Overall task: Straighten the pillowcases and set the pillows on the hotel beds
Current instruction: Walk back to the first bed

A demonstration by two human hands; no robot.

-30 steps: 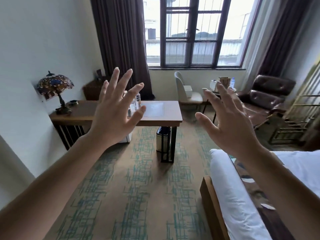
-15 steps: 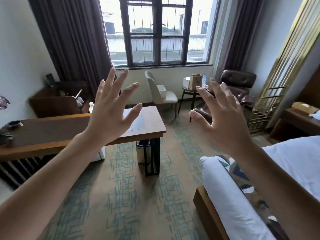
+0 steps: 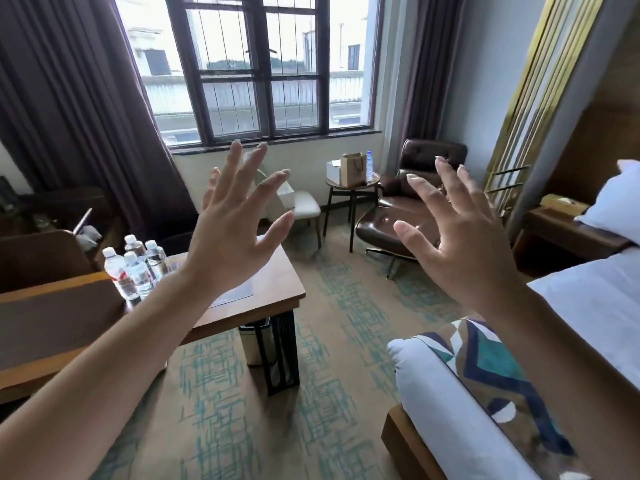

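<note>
My left hand [image 3: 232, 237] is raised in front of me with fingers spread and nothing in it. My right hand [image 3: 460, 240] is raised the same way, palm forward, empty. At the lower right lies the hotel bed [image 3: 588, 306] with white bedding and a patterned runner [image 3: 502, 375] across its foot. A white pillow [image 3: 613, 202] shows at the far right edge, at the head of the bed. Neither hand touches the bed or the pillow.
A wooden desk [image 3: 270, 289] with several water bottles [image 3: 135, 265] stands at left, a bin [image 3: 254, 344] under it. Ahead are a white chair [image 3: 304, 209], a round side table [image 3: 353, 185], a brown leather lounge chair [image 3: 398, 216] and a nightstand [image 3: 561, 230]. Patterned carpet lies between.
The view has swung to the right: the desk slid left, the bed, nightstand and pillow came into sight. Both hands stay raised and spread.
</note>
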